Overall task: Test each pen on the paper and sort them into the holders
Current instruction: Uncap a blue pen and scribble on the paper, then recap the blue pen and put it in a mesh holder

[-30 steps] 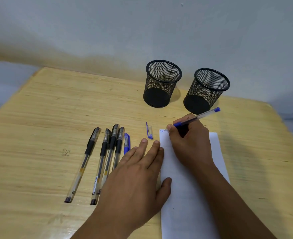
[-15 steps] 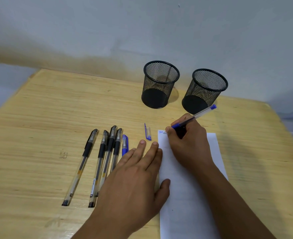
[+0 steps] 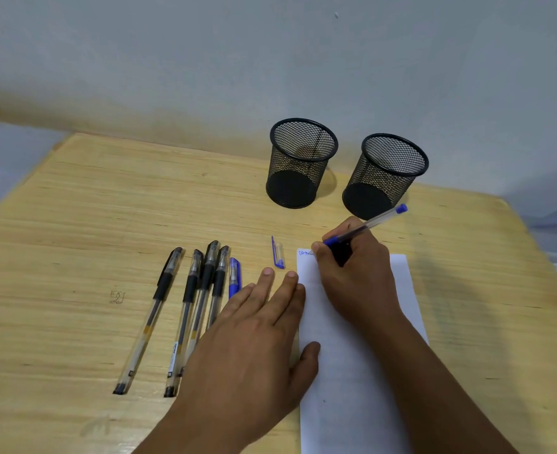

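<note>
Your right hand [image 3: 352,276], gripping the blue pen [image 3: 365,227], has lengthened the scrawl atop the paper [image 3: 345,371] your flat left hand [image 3: 254,342] pins: it writes, so bin it

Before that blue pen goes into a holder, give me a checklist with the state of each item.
1. Blue pen held: ok, the right hand grips it, tip at the paper.
2. Ink mark made: ok, blue writing shows at the sheet's top left corner.
3. Paper steadied: ok, the left hand lies flat, thumb on the sheet's edge.
4. Cap at hand: ok, it lies on the table beside the paper, still off.
5. Holders free: ok, left holder and right holder stand upright, empty.
6. Which holder is for working pens: cannot tell.
</note>
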